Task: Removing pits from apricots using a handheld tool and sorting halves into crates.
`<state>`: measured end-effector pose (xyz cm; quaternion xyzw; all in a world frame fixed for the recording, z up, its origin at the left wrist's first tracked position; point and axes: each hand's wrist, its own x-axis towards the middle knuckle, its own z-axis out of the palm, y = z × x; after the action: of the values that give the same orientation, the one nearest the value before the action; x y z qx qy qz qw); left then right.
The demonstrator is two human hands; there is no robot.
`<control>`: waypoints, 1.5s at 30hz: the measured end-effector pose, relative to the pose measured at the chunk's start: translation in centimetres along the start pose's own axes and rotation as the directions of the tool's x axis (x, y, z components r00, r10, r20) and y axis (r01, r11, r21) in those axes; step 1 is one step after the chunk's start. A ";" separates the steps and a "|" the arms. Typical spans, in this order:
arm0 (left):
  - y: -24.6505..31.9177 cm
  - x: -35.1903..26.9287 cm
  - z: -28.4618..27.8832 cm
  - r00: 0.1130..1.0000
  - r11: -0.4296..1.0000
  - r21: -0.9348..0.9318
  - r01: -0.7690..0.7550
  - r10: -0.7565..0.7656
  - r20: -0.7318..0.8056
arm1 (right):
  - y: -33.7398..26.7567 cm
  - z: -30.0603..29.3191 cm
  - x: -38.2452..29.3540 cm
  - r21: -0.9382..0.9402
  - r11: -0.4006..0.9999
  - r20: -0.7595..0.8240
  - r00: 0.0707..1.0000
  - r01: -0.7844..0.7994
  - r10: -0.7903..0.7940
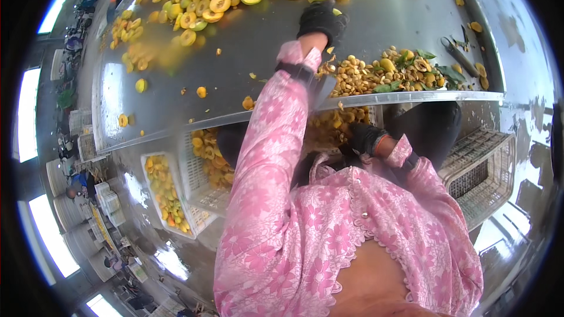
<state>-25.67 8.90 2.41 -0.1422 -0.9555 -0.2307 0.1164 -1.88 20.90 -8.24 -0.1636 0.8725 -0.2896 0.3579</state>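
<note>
My left hand [321, 22], in a black glove, reaches over the metal table [246, 44] at the near edge of a heap of halved yellow-green fruits [220, 3]. A small green piece shows beside its fingers; whether it is held cannot be made out. My right hand [368, 138], also gloved in black, is low in front of my body, below the table's edge, beside fruit halves [339, 121] in a container. Its fingers are dark and partly hidden. Fruit stones [361, 75] with some leaves lie piled near the table's front edge.
A knife-like metal tool [460, 57] lies at the table's right end, by a raised rim [482, 35]. White plastic crates with fruit [167, 193] stand at the lower left, and another crate [480, 176] is at the right. Other people work at the far left.
</note>
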 end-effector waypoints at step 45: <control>2.6 -22.6 -8.8 0.947 -0.232 -0.949 0.213 -0.190 0.259 | -11.9 -4.5 -6.3 0.380 0.872 -0.368 0.915 0.308 -0.163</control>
<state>-2.32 2.01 4.58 -0.0236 -0.4389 -0.8945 -0.0818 0.22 16.50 5.08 -0.1373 0.8067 -0.5396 0.1981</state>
